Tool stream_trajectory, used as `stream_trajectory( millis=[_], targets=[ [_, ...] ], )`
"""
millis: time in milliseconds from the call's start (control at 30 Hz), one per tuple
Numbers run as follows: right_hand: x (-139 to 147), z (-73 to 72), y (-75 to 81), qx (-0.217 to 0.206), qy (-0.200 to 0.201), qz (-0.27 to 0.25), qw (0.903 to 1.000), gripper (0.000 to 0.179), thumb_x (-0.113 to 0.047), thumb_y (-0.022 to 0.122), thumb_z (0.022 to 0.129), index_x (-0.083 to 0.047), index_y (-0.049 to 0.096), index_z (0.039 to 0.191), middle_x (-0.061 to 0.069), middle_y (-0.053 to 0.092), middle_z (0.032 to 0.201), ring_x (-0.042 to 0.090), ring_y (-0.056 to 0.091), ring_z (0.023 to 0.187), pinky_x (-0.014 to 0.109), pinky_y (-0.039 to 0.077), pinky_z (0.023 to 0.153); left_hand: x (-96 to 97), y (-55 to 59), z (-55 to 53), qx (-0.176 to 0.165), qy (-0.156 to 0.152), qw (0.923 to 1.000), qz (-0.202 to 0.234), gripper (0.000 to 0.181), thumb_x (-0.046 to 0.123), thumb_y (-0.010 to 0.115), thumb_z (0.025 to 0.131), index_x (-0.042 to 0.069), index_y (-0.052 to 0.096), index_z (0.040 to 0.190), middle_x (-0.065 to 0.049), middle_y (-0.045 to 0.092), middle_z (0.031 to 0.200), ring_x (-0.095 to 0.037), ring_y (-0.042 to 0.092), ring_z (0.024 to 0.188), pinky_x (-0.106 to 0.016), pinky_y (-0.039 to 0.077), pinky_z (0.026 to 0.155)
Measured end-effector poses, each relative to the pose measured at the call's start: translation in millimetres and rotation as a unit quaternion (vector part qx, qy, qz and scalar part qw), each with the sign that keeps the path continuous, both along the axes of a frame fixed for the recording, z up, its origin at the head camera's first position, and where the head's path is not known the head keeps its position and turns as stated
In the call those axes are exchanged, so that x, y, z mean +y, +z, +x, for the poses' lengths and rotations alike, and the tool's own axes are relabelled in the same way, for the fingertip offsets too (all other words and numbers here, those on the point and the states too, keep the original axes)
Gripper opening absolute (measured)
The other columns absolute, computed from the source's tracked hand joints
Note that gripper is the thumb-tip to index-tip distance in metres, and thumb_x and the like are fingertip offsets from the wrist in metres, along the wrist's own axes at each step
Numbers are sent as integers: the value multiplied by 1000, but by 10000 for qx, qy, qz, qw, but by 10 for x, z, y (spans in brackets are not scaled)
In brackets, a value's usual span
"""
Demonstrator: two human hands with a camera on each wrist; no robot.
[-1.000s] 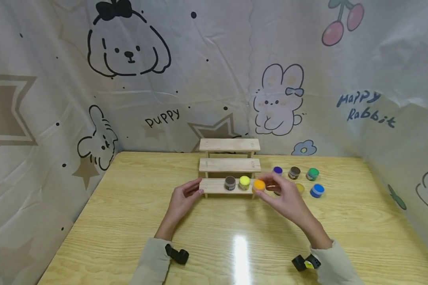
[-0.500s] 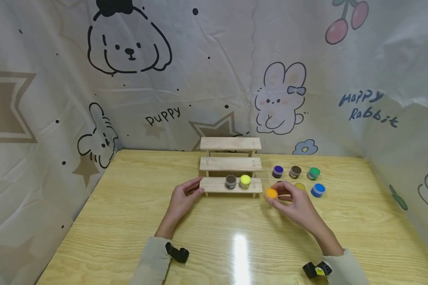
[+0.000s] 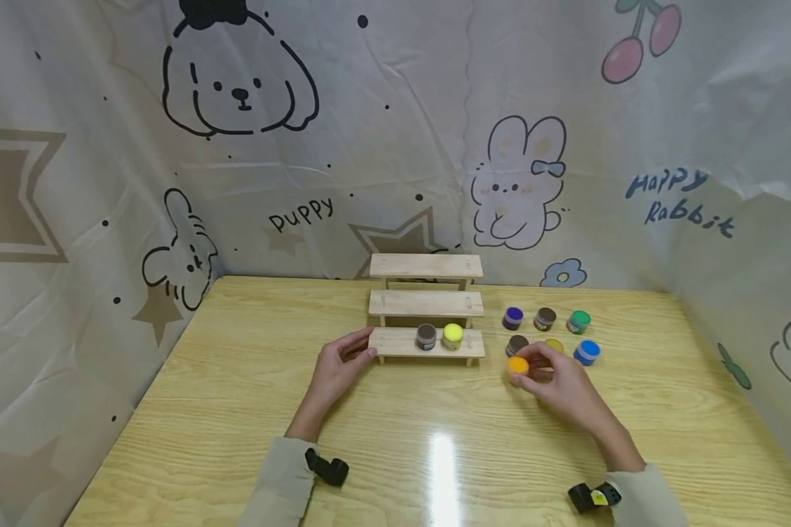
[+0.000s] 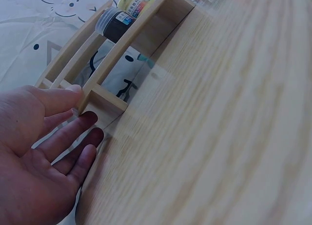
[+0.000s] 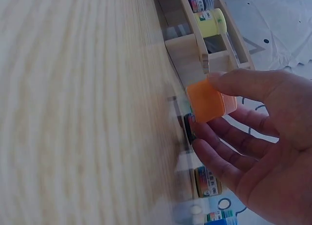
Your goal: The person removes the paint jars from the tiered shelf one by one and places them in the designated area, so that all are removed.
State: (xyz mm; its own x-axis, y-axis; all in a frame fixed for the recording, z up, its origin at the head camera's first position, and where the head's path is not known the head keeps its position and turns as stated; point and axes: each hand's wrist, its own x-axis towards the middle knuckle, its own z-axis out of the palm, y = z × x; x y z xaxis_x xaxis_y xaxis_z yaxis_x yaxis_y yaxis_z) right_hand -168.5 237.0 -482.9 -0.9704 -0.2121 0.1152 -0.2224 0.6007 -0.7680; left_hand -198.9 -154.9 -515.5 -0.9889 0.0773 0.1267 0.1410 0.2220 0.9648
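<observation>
My right hand point(image 3: 563, 380) pinches a small orange paint jar point(image 3: 517, 366) between thumb and fingers, in front of the loose jars on the table. Close up in the right wrist view, the orange jar point(image 5: 207, 100) is tilted at the thumb tip. A three-step wooden display stand point(image 3: 395, 342) stands at the middle back. My left hand point(image 3: 336, 373) holds the left end of its lowest step, thumb at the front corner; the other fingers spread loosely in the left wrist view. On that step sit a dark brown jar point(image 3: 426, 337) and a yellow jar point(image 3: 452, 337).
Right of the stand, several paint jars stand in two rows: purple point(image 3: 513, 318), brown point(image 3: 545, 318), green point(image 3: 578, 321), dark brown point(image 3: 517, 345), mustard point(image 3: 554, 345) partly behind my hand, and blue point(image 3: 587, 353). A printed cloth point(image 3: 402, 146) hangs behind the table.
My right hand has carried the orange jar from the right end of the lowest step rightward and toward me, beyond the stand. The left hand has stayed at the stand's end.
</observation>
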Motion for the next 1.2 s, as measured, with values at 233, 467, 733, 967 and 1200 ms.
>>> stream_trajectory(
  millis=[233, 467, 733, 967, 1200],
  targets=[
    [99, -15, -23, -64, 4, 14, 10000, 32, -12, 83, 89, -2, 66, 114, 11, 68, 106, 24, 68, 95, 26, 60, 81, -5, 1, -9, 27, -38, 10000, 57, 43, 9, 73, 97, 3, 64, 139, -16, 67, 134, -30, 64, 121, -29, 55, 95],
    [189, -28, -50, -134, 18, 137, 9998, 31, -9, 84, 87, -3, 66, 113, 9, 69, 105, 22, 67, 93, 24, 59, 79, -3, -1, -14, 7, -41, 10000, 54, 43, 9, 73, 97, 5, 65, 139, -15, 67, 133, -28, 64, 121, -30, 54, 95],
    [195, -38, -53, -169, 128, 58, 9998, 32, -9, 84, 87, 0, 65, 111, 10, 68, 101, 23, 66, 91, 23, 59, 76, -20, -18, -16, 30, -43, 9999, 95, 43, 11, 73, 97, 5, 65, 138, -16, 67, 133, -30, 64, 121, -37, 54, 98],
    [212, -45, -9, -262, 120, 189, 9994, 37, -16, 85, 87, -2, 66, 115, 9, 69, 104, 22, 66, 94, 24, 59, 78, -10, 10, -7, -16, -21, 10000, 31, 42, 9, 72, 97, 5, 65, 139, -15, 67, 133, -29, 64, 121, -36, 54, 98],
    [192, -18, 125, 395, 93, 175, 9990, 38, -18, 83, 89, 2, 67, 118, 15, 71, 111, 31, 70, 100, 42, 60, 87, -6, 21, 6, -65, -19, 10000, -8, 42, 9, 72, 98, 5, 65, 139, -15, 67, 133, -28, 64, 121, -37, 54, 99]
  ],
)
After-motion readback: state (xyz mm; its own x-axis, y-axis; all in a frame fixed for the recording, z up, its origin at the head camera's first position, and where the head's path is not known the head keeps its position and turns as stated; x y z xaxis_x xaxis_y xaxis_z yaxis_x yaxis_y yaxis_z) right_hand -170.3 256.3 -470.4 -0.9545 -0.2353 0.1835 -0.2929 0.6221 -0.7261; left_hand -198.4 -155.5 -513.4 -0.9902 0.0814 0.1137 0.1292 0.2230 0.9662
